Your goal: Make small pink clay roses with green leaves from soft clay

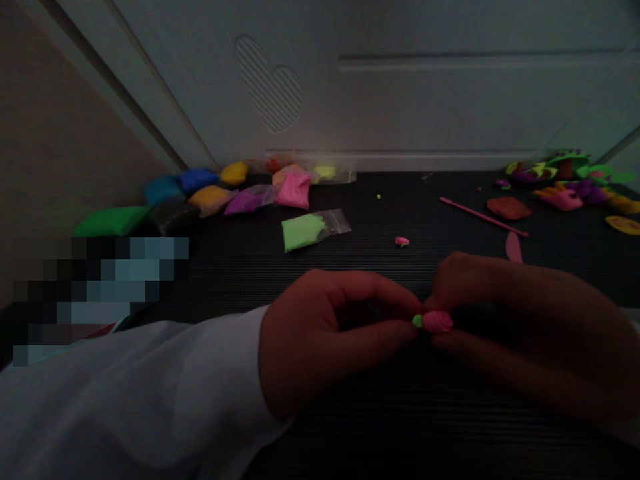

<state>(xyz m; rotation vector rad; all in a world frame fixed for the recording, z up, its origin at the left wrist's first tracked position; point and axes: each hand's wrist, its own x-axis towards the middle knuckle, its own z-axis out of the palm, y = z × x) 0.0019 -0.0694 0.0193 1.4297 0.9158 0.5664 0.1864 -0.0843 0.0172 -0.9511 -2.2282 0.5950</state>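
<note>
Between my two hands is a small pink clay rose (438,322) with a bit of green clay (417,321) at its left end. My left hand (330,340) pinches the green end between thumb and forefinger. From the other side, my right hand (530,327) grips the pink bud with its fingertips. A second, smaller pink clay bud (401,241) with a green base lies on the dark ridged surface just beyond my fingers. An opened bag of light green clay (303,231) rests farther left.
Several bags of coloured clay, among them a green one (113,221) and a pink one (293,189), line the back left. Back right are a pink modelling stick (483,217), a pink clay knife (513,247), a reddish clay piece (509,208) and finished-looking clay figures (567,195). A white panel (425,107) stands behind.
</note>
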